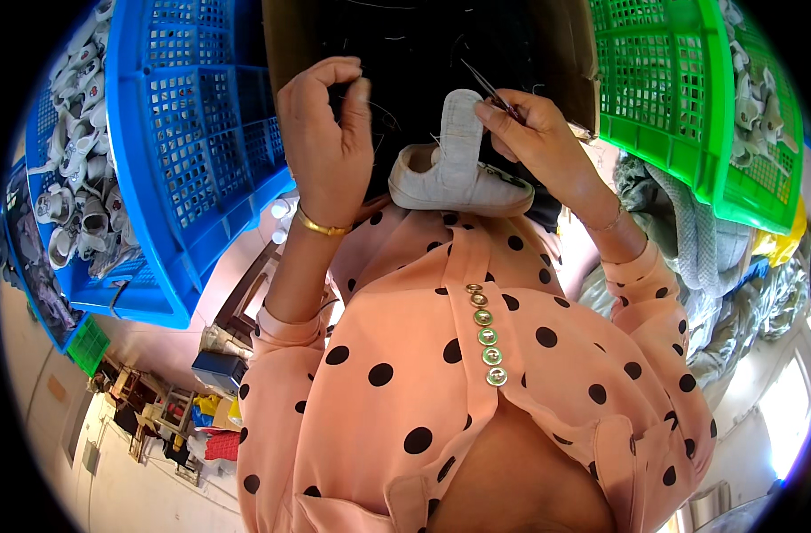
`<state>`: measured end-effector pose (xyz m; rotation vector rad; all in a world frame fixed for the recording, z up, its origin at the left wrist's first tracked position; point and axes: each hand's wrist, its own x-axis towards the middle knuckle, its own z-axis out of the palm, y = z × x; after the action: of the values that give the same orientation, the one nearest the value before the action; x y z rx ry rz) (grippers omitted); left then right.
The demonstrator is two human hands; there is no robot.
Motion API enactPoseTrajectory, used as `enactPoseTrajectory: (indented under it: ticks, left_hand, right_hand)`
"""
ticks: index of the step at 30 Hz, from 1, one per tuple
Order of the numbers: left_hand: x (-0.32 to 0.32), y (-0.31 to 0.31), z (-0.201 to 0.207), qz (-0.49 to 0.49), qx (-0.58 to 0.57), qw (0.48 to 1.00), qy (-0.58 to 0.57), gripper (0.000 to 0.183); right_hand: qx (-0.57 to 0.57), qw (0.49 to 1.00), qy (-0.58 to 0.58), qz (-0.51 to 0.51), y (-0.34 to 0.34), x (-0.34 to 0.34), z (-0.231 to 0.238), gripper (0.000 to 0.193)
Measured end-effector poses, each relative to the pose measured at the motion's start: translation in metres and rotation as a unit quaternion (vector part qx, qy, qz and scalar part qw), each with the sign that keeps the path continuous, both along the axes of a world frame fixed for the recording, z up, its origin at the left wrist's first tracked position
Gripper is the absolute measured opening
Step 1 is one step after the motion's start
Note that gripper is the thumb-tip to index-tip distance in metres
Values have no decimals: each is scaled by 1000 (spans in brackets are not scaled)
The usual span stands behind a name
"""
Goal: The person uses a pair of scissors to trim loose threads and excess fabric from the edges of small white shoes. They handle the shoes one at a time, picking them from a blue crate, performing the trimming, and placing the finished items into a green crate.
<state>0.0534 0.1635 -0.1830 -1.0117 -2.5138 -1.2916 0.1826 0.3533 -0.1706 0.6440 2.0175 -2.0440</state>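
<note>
Gripping slim snips (495, 94) tips-up, the right hand (543, 140) appears to touch the pale shoe's (473, 192) raised strap (459, 123) just beyond the dotted blouse (547, 302), presumably steadying it, while the left hand (327, 138) curls nearby, contents unclear.

A small, pale grey shoe (463, 188) with dark decoration near its toe is seen toward one o'clock, its toe turned to three, its opening toward nine, its broad strap (460, 124) raised toward twelve. Beside the strap's top, slim metal scissors (489, 88) are held, blades pointed toward eleven.
</note>
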Motion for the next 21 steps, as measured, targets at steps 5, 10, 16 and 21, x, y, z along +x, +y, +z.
enactPoseTrajectory:
  ticks: [5,10,16,21]
  left_hand:
    - [28,11,17,-188,-32,981,18,23]
    - [33,16,8,-198,-21,978,56,21]
    - [34,22,2,-201,-29,976,79,16]
    - [39,20,-1,-191,-13,976,-108,8]
  right_hand:
    - [-17,1000,7,-9,-3,-3,0,30]
    - [6,1000,-5,-7,-1,-2,-2,28]
    - [34,999,-9,-6,-4,1,-6,29]
    - [463,867,168,68,18,14,6,41]
